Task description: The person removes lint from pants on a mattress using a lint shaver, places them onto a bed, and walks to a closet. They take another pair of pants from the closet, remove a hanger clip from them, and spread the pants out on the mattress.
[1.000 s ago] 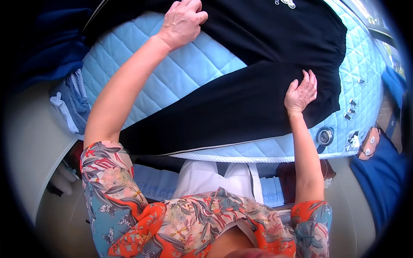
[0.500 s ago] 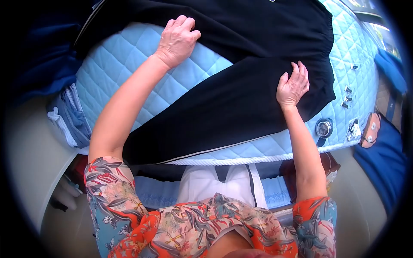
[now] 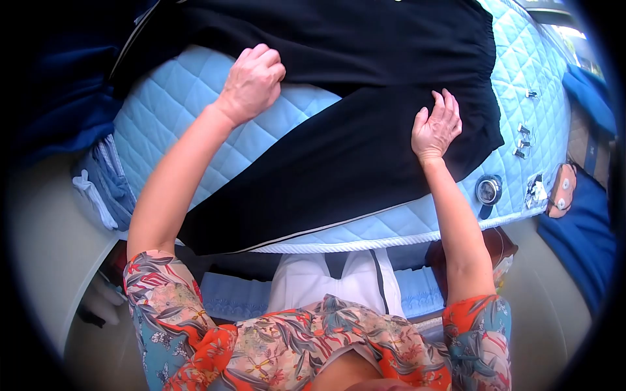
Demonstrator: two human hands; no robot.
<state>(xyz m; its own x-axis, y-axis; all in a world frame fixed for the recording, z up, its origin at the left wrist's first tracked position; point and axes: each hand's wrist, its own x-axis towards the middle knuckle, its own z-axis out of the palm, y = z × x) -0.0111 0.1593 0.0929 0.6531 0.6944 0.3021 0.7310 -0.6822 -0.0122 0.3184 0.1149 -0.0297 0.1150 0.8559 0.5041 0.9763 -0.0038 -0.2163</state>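
A pair of black trousers [image 3: 313,163] with a gathered elastic waist at the right and a thin white stripe down the side lies spread on a light blue quilted cover [image 3: 189,104]. My left hand [image 3: 253,81] is closed at the inner edge of the far leg, its fingers curled round the cloth; the fingertips are hidden. On the near leg, close to the waist, rests my right hand [image 3: 437,127], palm down with fingers stretched and slightly apart. The far leg runs out toward the upper left.
Several small metal clips [image 3: 523,140] lie on the cover at the right. Below them are a round dark watch [image 3: 488,190], a small white packet [image 3: 536,191] and a peach-coloured item [image 3: 562,190]. Blue cloth [image 3: 580,234] hangs at the right, folded fabric [image 3: 107,186] at the left.
My left hand has come toward me and a little left, and the far leg's inner edge has shifted with it. My right hand stays on the near leg, nearly in place.
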